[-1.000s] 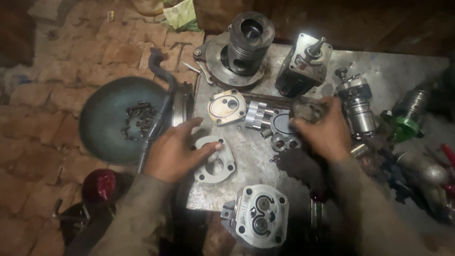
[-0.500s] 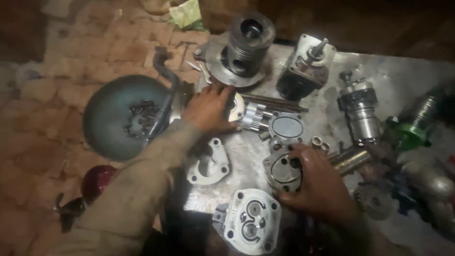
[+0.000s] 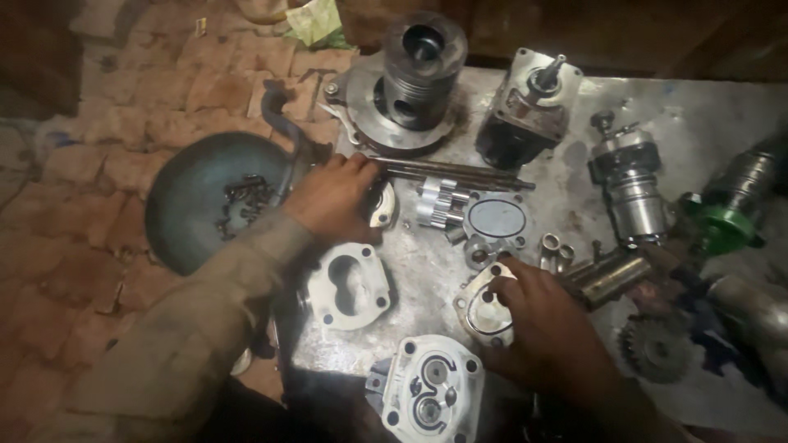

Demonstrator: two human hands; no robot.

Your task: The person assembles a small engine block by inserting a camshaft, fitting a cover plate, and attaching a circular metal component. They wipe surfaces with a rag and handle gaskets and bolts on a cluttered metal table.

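On the grimy metal counter (image 3: 574, 189), strewn with pump parts, the person's right hand (image 3: 538, 328) rests over a flat oval cover plate (image 3: 480, 316), its fingers (image 3: 501, 291) curled lightly onto the plate's upper edge, seemingly pinching it rather than spread wide. The plate lies near the front edge, just above a pale pump housing (image 3: 431, 394) with two bores, and below an oval-windowed body (image 3: 492, 221) beside a pair of small gears (image 3: 435, 203). The left hand (image 3: 336, 197) lies further back, palm down over a small pale cover (image 3: 382, 209); its fingers point toward the long steel rods (image 3: 451, 171), and whether they grip anything cannot be told. A second pale housing (image 3: 349, 287) sits between the two hands. To lift the plate well, it looks wise to take it by its rim, keep it level, and keep grit off its face, since loose bushings (image 3: 554, 246) and a shaft (image 3: 607, 275) lie just beside it and could be knocked.
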